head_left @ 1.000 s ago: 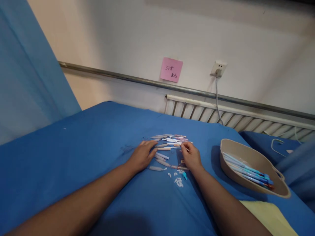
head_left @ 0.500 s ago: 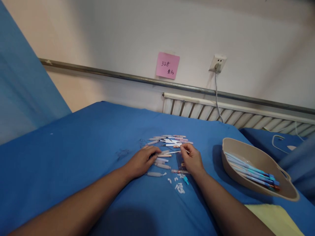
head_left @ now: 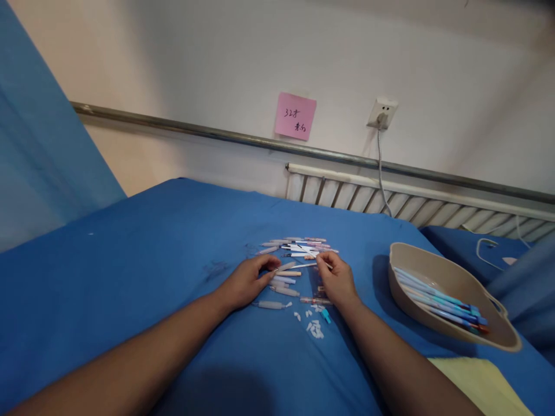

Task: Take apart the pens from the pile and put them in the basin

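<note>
A heap of loose pen parts [head_left: 299,249] lies on the blue cloth [head_left: 143,271]: barrels, thin refills and small white bits [head_left: 314,329]. My left hand [head_left: 247,280] pinches the end of a pale pen barrel [head_left: 287,266] just above the cloth. My right hand [head_left: 336,279] is closed in a pinch on a thin white refill [head_left: 306,265] that points toward the barrel. More barrels [head_left: 281,286] lie between and under my hands.
A beige oval tray [head_left: 459,283] with several blue assembled pens [head_left: 442,303] sits to the right. A yellow cloth [head_left: 481,384] lies at the lower right. Behind are a radiator [head_left: 416,205], a pink note [head_left: 295,116] and a wall socket [head_left: 381,112] with cable.
My left hand went from lying flat on the parts to pinching a barrel. My right hand drew slightly nearer with the refill. The view shifted a little.
</note>
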The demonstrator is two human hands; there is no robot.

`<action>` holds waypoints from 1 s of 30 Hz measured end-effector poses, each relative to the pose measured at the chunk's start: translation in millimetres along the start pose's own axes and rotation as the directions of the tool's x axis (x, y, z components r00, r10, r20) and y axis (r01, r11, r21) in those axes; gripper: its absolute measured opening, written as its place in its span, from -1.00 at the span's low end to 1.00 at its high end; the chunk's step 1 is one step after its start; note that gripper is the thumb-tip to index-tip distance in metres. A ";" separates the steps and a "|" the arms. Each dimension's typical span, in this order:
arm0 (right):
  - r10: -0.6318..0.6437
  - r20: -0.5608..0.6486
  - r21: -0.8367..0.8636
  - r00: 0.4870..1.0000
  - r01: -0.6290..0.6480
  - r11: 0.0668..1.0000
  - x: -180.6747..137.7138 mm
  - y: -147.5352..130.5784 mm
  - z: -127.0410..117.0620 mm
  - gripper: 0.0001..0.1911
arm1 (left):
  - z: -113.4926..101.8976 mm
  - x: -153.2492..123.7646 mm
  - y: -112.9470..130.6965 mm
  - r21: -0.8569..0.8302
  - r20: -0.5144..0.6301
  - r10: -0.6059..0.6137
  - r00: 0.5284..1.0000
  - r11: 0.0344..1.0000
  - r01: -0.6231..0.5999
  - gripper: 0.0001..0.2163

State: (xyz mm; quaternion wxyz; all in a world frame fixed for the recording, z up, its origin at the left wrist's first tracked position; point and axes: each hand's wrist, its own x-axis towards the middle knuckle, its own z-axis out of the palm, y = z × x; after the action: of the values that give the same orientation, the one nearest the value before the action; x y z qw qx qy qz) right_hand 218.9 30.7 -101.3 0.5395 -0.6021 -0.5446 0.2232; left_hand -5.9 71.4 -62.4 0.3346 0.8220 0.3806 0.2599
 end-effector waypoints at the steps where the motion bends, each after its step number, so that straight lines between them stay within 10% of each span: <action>1: -0.005 -0.003 -0.008 1.000 0.005 1.000 0.4 0.7 -0.3 -0.75 | 0.1 0.5 -1.4 -0.013 -0.013 -0.014 1.000 1.000 0.014 -0.76; 14: -0.160 0.294 -0.285 0.942 0.246 0.927 1.9 -4.5 -16.5 -0.86 | 1.2 6.0 -13.6 -0.106 -0.126 -0.143 0.982 0.986 0.130 -0.77; 30: -0.150 0.283 -0.575 0.947 0.293 0.764 25.8 8.1 -21.7 -0.80 | 0.7 6.9 -12.6 -0.082 -0.110 -0.117 0.987 0.991 0.109 -0.79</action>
State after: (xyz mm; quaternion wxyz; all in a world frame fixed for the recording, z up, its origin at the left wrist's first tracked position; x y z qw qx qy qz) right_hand 248.8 46.5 -93.4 0.2754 -0.6459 -0.7111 0.0353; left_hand -7.2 82.8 -71.0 0.3574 0.7695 0.4351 0.3015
